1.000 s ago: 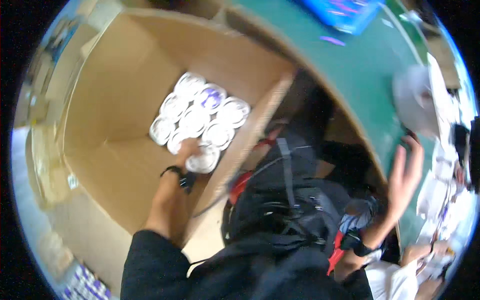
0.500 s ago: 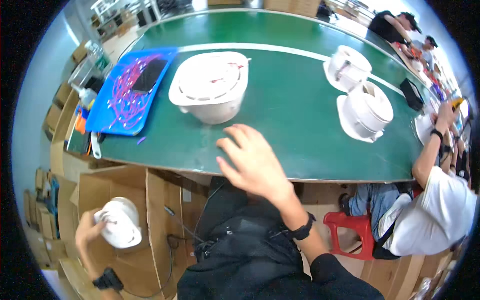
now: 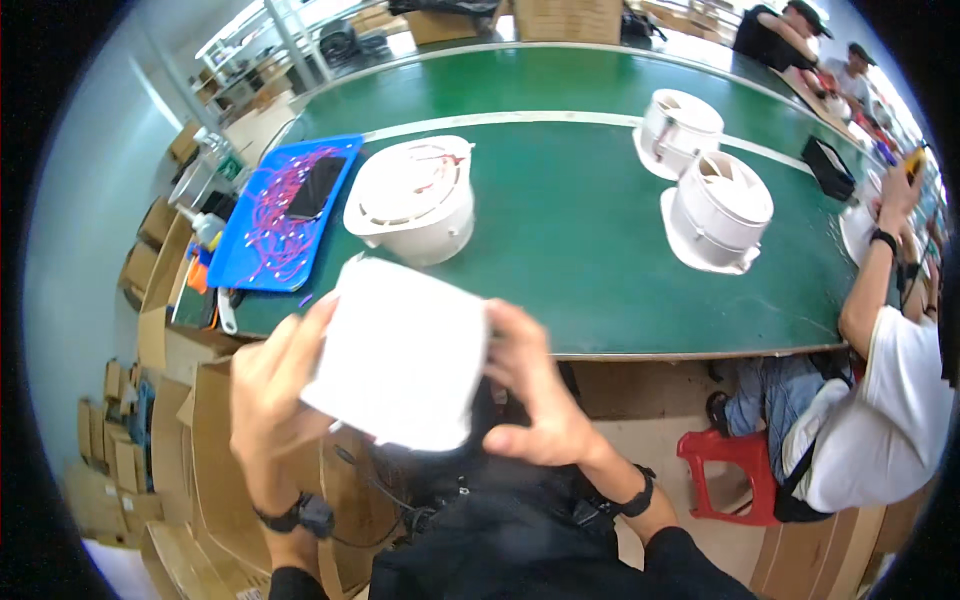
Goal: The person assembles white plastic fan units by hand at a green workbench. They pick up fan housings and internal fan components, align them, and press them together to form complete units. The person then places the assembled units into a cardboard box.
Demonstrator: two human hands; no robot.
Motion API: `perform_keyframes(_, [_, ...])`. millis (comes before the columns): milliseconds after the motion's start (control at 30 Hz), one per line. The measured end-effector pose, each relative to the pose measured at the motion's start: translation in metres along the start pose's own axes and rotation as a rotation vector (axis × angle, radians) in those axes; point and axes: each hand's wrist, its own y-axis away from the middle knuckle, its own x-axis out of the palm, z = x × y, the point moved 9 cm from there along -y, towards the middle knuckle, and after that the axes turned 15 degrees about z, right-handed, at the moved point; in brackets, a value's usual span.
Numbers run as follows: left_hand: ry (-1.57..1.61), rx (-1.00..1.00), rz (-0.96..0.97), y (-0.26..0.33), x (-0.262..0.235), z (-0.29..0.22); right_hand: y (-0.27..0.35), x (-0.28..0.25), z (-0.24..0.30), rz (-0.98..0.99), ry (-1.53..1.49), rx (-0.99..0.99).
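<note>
A white plastic fan housing (image 3: 405, 355) is up in front of my body, tilted, its flat square plate turned upward and slightly blurred. My left hand (image 3: 280, 385) grips it by the left edge. On the opposite edge rest the curled fingers of my right hand (image 3: 540, 395), thumb set apart below; the fingertips are partly hidden behind the plate. Beyond it on the table stands another white housing (image 3: 420, 205) with a round grille and red wires on top. Two more round housings, a nearer one (image 3: 722, 210) and a farther one (image 3: 678, 132), stand to the right.
A blue tray (image 3: 232, 272) on the green table (image 3: 560, 290) holds pink-purple wires (image 3: 275, 225) and a black phone (image 3: 316, 188). An open cardboard box (image 3: 225, 450) stands low at left. At right are a red stool (image 3: 735, 465), a black box (image 3: 828, 168) and a seated co-worker (image 3: 880, 420).
My left hand has lifted the housing from over the cardboard box, up and right to in front of me. My right hand has drawn back from the table and met its right edge.
</note>
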Motion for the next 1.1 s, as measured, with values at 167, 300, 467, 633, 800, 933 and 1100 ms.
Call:
perform_keyframes(167, [-0.001,0.198,-0.110,-0.039,0.016,-0.037,0.001,-0.044,0.031,-0.322,0.120,-0.027])
perform_keyframes(300, [0.343,0.176,-0.106,-0.052,0.055,-0.025,-0.012,-0.082,0.052,-0.365,0.257,-0.084])
perform_keyframes(467, [0.614,0.110,-0.055,-0.068,0.097,-0.009,-0.014,-0.111,0.052,-0.289,0.663,-0.058])
perform_keyframes(633, [0.313,0.272,-0.179,-0.074,0.072,0.026,-0.035,-0.109,0.062,-0.034,1.147,0.069])
perform_keyframes(800, [0.045,0.299,-0.255,-0.096,0.073,0.047,-0.073,-0.131,0.050,0.129,1.163,0.211])
perform_keyframes(933, [-0.015,0.288,-0.277,-0.133,0.072,0.060,-0.102,-0.156,0.044,0.170,1.210,0.181])
perform_keyframes(1100, [0.009,0.211,-0.290,-0.157,0.071,0.084,-0.105,-0.191,0.029,0.043,1.062,0.167])
